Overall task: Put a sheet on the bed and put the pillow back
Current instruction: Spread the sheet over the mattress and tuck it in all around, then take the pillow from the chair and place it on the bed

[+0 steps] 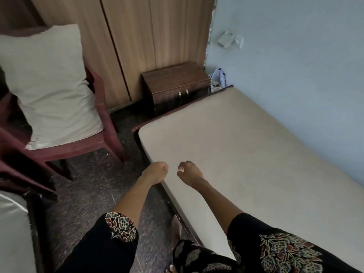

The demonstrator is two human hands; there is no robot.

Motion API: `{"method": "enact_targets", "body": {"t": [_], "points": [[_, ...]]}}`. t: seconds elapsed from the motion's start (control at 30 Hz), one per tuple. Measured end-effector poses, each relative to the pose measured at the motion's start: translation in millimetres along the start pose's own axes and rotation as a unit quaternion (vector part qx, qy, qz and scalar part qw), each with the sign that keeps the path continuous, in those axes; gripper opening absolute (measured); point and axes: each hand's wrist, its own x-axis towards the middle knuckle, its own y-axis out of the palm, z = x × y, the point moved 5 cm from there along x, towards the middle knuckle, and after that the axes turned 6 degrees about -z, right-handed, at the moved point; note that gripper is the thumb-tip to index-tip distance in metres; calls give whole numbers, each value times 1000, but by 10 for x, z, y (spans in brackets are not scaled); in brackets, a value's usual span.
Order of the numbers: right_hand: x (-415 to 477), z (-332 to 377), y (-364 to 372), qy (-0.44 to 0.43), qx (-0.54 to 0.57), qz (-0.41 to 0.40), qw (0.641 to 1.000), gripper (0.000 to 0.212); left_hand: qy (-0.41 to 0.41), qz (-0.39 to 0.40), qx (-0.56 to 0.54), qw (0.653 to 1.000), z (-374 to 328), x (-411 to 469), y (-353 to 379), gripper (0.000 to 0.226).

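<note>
Standing beside a bare bed; entry for the moment as follows.

- Mattress (246,150): tan, uncovered, running from 5 o'clock up to 1 o'clock along the pale blue wall. No sheet lies on it, and no sheet shows anywhere in view.
- Pillow (47,85): off-white, propped upright on the seat of a maroon plastic chair (74,149) at 10 o'clock, well apart from the bed.
- Left hand (156,172): fingers curled into a loose fist, nothing in it, poised over the mattress's near edge at centre frame.
- Right hand (188,173): likewise curled and empty, just beside the left, above the mattress surface.
- Bedside cabinet (173,87): dark wood, at 12 o'clock beyond the bed's end, in front of the wardrobe doors (137,36).
- Wall socket (229,39): at 1 o'clock, with a plug or adapter in it.
- Patterned cloth (217,78): tucked in the corner behind the bed.

Progress, as judged: nothing counted done. The pillow is off the bed. Remaining: fetch a sheet, spread and tuck it, then return the pillow.
</note>
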Motion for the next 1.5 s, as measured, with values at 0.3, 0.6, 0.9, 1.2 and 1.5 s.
{"method": "enact_targets", "body": {"t": [0.3, 0.6, 0.9, 1.2, 1.5], "points": [[1259, 777, 412, -47, -10, 143, 989, 33, -104, 18, -49, 993, 764, 754, -780, 31], [2101, 1792, 742, -137, -45, 229, 963, 27, -202, -45, -154, 966, 1571, 1130, -1402, 27], [2637, 2863, 1332, -161, -84, 298, 937, 28, -257, -215, -153, 930, 2669, 1405, -2397, 25], [3225, 3718, 1735, -61, -44, 247, 966, 29, -283, -187, -200, 919, 3970, 1596, -3173, 27], [3931, 4787, 1926, -1, 87, 230, 969, 29, -243, -165, -234, 927, 4500, 2217, -3944, 21]]}}
